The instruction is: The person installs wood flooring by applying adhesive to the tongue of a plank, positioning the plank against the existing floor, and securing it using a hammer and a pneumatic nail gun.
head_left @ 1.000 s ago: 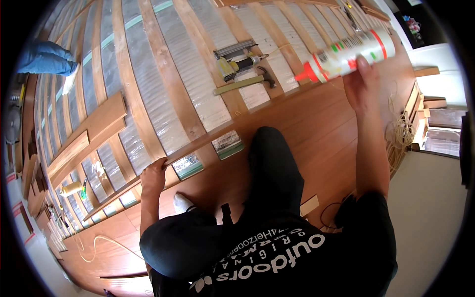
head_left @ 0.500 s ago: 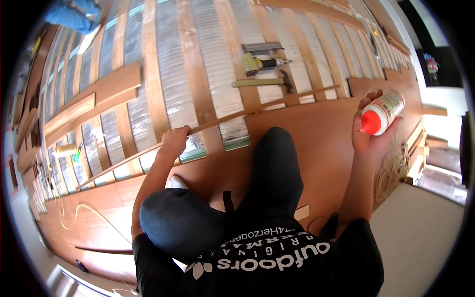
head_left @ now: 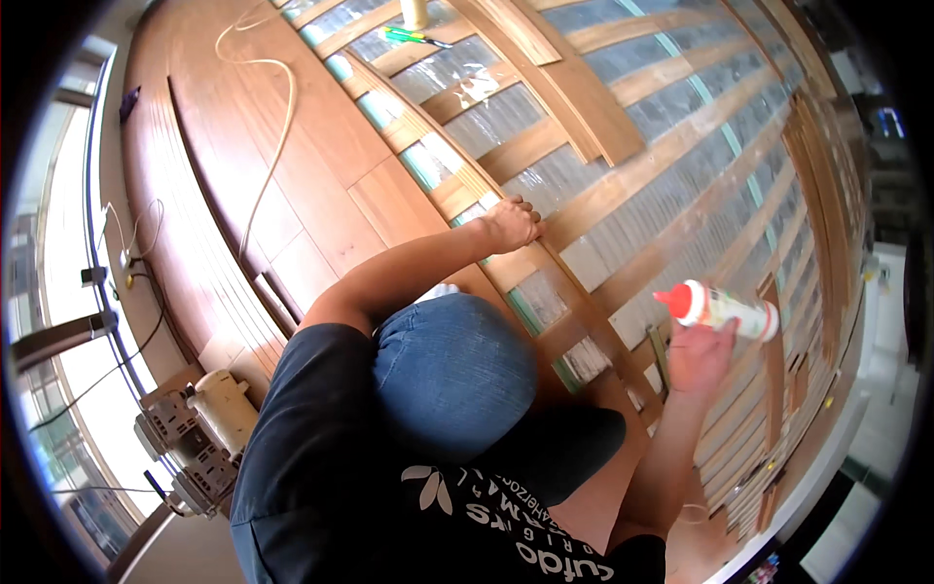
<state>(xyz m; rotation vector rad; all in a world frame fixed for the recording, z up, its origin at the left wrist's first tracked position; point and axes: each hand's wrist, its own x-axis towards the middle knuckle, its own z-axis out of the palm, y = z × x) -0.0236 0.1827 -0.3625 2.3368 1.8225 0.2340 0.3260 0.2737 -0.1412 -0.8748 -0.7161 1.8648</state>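
My left hand [head_left: 511, 224] is closed around the edge of a long narrow floorboard [head_left: 428, 127] with a grooved edge, lying across the wooden battens [head_left: 569, 222]. Raised at the right, my right hand [head_left: 702, 356] grips a white glue bottle [head_left: 744, 316]. The bottle is tilted nearly sideways, its red nozzle pointing left, above the battens and apart from the floorboard. Behind the right hand, part of a hammer handle [head_left: 660, 355] shows. Laid brown flooring [head_left: 321, 161] stretches along my left side.
Loose boards [head_left: 564, 83] rest on the battens ahead. Green-handled pliers [head_left: 413, 37] lie near a pale cylindrical container [head_left: 414, 12]. A beige hose [head_left: 285, 117] curves over the laid floor. At the lower left stands a compressor-like machine [head_left: 209, 433], near a window.
The view has swung toward the left. My left hand still holds the board. My right hand has brought the bottle further left, over the battens, with its nozzle now pointing left.
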